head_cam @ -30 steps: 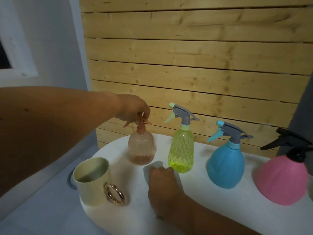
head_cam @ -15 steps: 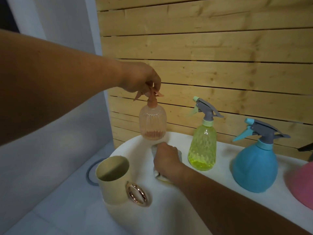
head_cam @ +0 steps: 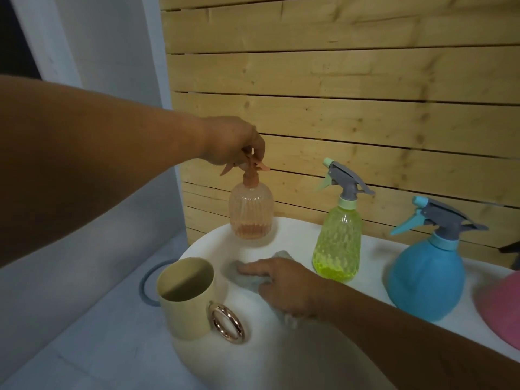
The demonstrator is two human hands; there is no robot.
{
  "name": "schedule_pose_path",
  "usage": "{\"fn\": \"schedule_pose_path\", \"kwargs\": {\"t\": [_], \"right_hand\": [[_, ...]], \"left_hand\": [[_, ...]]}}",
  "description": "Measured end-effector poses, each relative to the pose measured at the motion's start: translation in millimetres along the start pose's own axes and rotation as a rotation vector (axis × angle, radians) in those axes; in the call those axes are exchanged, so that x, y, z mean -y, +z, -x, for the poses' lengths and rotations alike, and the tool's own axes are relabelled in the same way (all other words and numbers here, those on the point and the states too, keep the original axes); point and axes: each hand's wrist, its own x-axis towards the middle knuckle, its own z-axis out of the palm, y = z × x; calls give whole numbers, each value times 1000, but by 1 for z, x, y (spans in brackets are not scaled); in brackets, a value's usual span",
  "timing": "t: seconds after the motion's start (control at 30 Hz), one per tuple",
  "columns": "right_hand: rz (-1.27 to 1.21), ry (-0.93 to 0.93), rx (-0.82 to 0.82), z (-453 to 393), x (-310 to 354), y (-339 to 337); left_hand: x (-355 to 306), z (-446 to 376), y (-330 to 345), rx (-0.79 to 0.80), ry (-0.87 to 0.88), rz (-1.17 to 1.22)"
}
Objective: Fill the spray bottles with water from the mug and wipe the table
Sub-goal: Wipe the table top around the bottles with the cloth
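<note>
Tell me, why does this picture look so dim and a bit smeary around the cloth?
Head view: the light is low and soft, so the white table looks grey and shadows are faint. The grey cloth under the right hand is smeared by motion blur. The wide lens bends the wooden slats. A bright glint shows on the mug at its metal ring handle.

Head camera looks down, close over the table (head_cam: 261,358).

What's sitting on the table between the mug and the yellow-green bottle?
In the head view, the right hand pressing a grey cloth onto the white table.
</note>
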Motion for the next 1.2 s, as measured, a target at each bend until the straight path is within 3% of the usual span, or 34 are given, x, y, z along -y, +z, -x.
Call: {"fn": "schedule_pose_path", "kwargs": {"t": [0.27, 0.6, 0.7, 0.9, 1.2], "right_hand": [[-4, -269, 18, 64, -9, -5], [225, -189, -311, 78, -21, 17], [156, -169, -140, 76, -18, 2], [134, -187, 19, 75, -25, -16], [29, -144, 130, 83, -28, -24]], "left_hand": [[-21, -11, 32, 92, 26, 35], [-22, -23, 42, 118, 33, 55], [-20, -24, 42, 141, 43, 73], [-22, -22, 39, 178, 65, 117], [-22, -17, 11, 122, -69, 117]]}}
